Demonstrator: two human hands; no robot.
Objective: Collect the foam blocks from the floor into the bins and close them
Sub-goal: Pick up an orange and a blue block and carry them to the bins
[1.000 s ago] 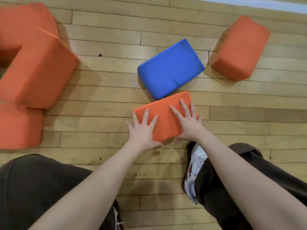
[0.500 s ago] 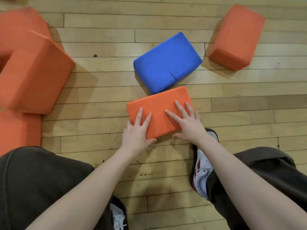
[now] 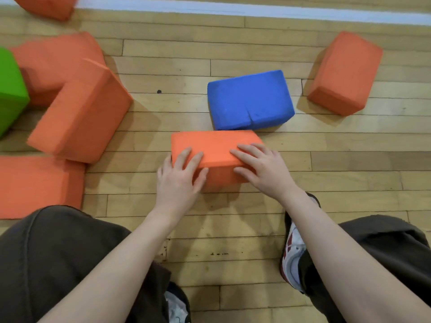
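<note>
floor: light wooden plank floor (image 3: 349, 148), narrow boards running left to right, pretty scuffed up

line: pale whitish painted stripe (image 3: 256, 14) crossing the boards near the top edge, a bit blurry

spot: small dark spot on the wood (image 3: 159, 91), sits on a board seam up in the middle

marks: row of little dark scuff marks (image 3: 219, 254) low in the middle, plus a few more near a board end just left of them

trousers: dark brown baggy trousers (image 3: 53, 264), one leg bottom left, the other bottom right

shoe: white sneaker with dark red accents (image 3: 291, 250), flat on the boards at the right, its back half tucked under the trouser cuff

other shoe: only a sliver of a pale shoe (image 3: 175, 308) at the bottom edge, can't tell much else
</note>
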